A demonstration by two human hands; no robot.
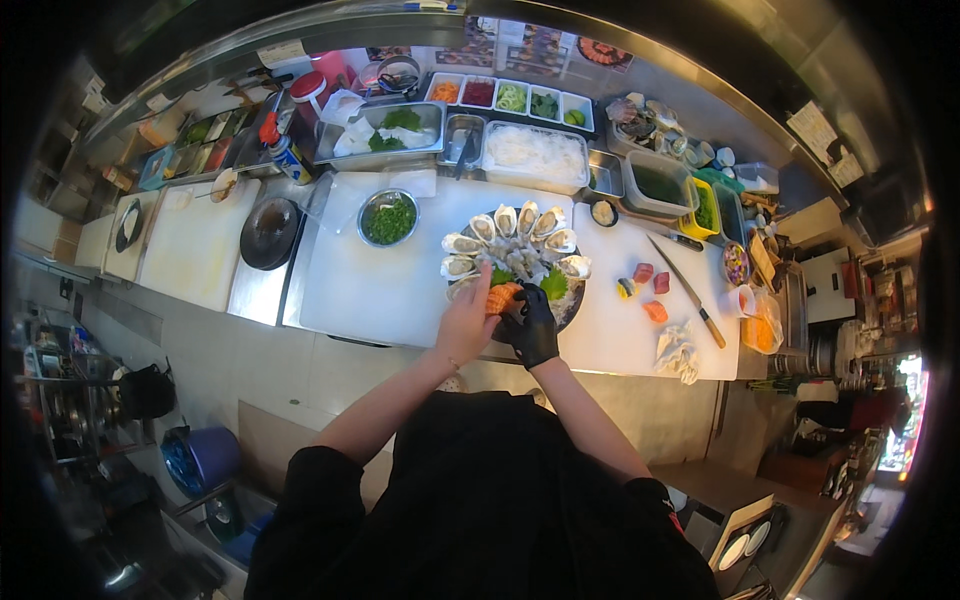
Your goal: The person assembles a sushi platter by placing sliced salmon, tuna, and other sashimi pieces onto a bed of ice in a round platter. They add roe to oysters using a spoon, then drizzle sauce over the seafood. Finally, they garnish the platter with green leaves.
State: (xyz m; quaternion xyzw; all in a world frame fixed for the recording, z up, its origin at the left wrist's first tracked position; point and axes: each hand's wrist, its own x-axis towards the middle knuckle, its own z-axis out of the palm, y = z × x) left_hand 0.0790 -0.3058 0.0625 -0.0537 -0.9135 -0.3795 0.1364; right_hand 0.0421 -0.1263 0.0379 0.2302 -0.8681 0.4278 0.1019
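Observation:
On a round dark platter point(571, 312), opened oysters point(504, 220) fan around the far side, with pale grey shrimp point(517, 255) inside them. Green leaves point(553, 284) lie nearer to me beside shredded white garnish. At the platter's near side, orange salmon slices point(502, 298) sit between my hands. My bare left hand point(466, 324) is against their left side, its fingers closed around the bunch. My right hand point(533, 326), in a black glove, grips the slices from the right. The fingertips partly cover the salmon and the platter's near rim.
A bowl of chopped greens point(388, 218) stands left on the white cutting board point(340, 285). To the right lie a long knife point(690, 295), fish pieces point(655, 312) and a crumpled cloth point(677, 352). Behind are a tub of white shreds point(535, 155) and garnish trays point(510, 97).

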